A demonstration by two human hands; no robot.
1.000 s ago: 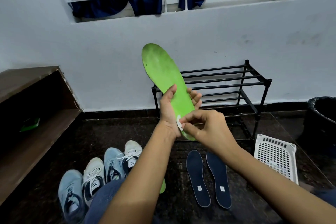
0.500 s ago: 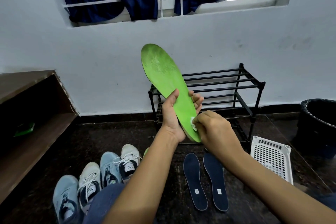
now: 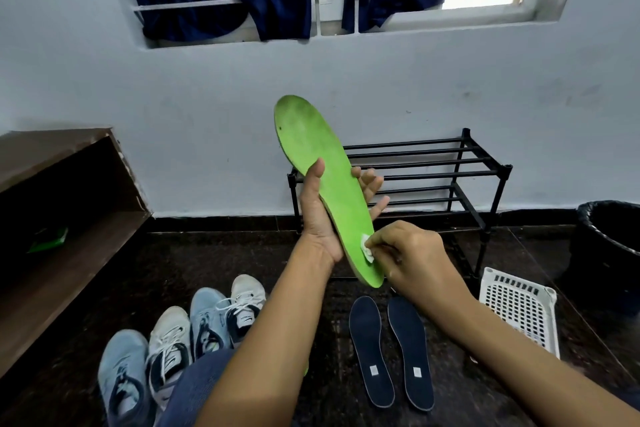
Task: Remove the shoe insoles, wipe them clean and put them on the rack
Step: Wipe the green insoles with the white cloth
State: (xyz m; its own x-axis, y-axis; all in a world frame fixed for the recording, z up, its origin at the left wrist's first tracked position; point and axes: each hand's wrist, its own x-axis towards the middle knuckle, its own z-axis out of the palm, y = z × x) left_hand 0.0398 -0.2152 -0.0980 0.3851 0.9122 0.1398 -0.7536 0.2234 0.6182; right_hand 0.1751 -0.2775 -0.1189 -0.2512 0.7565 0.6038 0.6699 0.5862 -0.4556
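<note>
The left hand [image 3: 322, 218] grips the green insole [image 3: 322, 180] upright before the empty rack [image 3: 450, 170], as the right hand [image 3: 408, 253], pinching a white wipe [image 3: 367, 248], has slid from mid-sole down to the heel, so this wiping pass looks nearly finished.

Open floor between navy insoles [image 3: 390, 350] and rack [image 3: 415, 177]; shoes [image 3: 180, 340] crowding left, white basket [image 3: 519, 308] and bin [image 3: 609, 253] blocking right.
</note>
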